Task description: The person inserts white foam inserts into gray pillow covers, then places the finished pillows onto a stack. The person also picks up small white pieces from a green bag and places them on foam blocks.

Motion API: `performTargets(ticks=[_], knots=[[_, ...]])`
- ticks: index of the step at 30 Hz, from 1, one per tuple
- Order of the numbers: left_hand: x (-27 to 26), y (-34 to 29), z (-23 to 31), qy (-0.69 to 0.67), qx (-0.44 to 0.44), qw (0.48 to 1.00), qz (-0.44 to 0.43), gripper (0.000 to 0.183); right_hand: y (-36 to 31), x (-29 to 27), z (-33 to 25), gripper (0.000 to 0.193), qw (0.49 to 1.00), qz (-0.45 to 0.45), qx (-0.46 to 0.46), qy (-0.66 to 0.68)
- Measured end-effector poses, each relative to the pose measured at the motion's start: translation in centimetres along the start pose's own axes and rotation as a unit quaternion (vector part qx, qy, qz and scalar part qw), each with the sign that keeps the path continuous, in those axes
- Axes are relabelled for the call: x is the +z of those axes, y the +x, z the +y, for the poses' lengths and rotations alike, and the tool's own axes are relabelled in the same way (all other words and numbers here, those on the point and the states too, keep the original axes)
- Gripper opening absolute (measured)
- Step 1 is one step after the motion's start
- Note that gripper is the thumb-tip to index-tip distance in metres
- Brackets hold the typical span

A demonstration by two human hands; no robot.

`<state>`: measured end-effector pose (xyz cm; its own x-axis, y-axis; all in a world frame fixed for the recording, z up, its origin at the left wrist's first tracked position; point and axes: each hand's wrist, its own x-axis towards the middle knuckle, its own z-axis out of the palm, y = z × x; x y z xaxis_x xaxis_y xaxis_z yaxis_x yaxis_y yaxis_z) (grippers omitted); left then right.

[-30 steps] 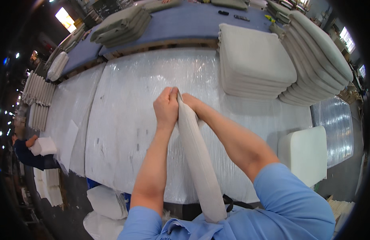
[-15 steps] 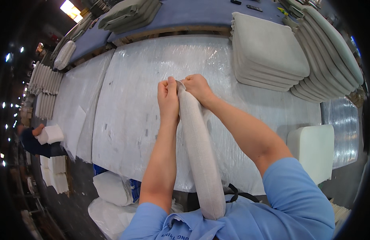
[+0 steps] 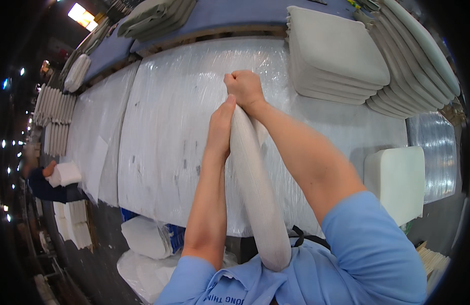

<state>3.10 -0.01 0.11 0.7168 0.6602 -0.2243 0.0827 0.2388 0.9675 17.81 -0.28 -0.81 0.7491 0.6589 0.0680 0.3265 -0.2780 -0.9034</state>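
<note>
A light grey fabric-covered cushion (image 3: 258, 190) stands on its narrow edge between my forearms, its near end against my blue shirt. My left hand (image 3: 222, 124) is closed on the cushion's far end, the thumb side up by its tip. Just beyond that tip my right hand (image 3: 246, 90) makes a tight fist; whatever its fingers pinch is hidden. Part of the cushion's right side shows below my right wrist.
The plastic-wrapped table (image 3: 163, 142) lies under my hands. Stacked grey cushions (image 3: 336, 51) stand at far right, a white foam block (image 3: 397, 183) at near right. White pads (image 3: 146, 236) lie below the table's left edge. Another person (image 3: 49, 178) holds a white pad at far left.
My right fist has moved up and away from the cushion's tip, off my left hand. My left hand has stayed at the far end, its fingers now wrapped lower around the cushion.
</note>
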Motion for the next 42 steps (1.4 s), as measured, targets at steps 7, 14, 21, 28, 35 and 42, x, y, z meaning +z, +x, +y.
performTargets(ticks=[7,14,21,28,35,42], knots=[[-1.2,0.1,-1.3,-0.103,-0.002,0.995,-0.008,0.062,-0.1,1.4,1.0,0.033,0.998,-0.065,-0.019,0.002],[-3.8,0.4,-2.0,-0.194,0.018,0.981,-0.015,0.037,-1.6,1.1,1.5,0.030,0.969,-0.190,0.105,0.118],[-5.6,2.5,-0.7,0.087,-0.066,0.992,-0.064,0.039,-1.2,-0.6,2.6,0.028,0.963,-0.206,0.099,0.145],[-4.0,3.0,-2.2,-0.098,-0.032,0.988,-0.114,0.026,-1.6,-0.6,2.8,0.038,0.960,-0.116,0.158,0.202],[-2.5,4.7,-1.1,-0.070,-0.071,0.995,-0.031,0.022,-1.2,-0.4,4.3,0.046,0.981,-0.022,0.119,0.150],[-3.9,4.9,-3.0,-0.136,-0.059,0.983,-0.109,0.023,-1.7,0.3,2.5,0.049,0.993,0.052,0.056,0.091]])
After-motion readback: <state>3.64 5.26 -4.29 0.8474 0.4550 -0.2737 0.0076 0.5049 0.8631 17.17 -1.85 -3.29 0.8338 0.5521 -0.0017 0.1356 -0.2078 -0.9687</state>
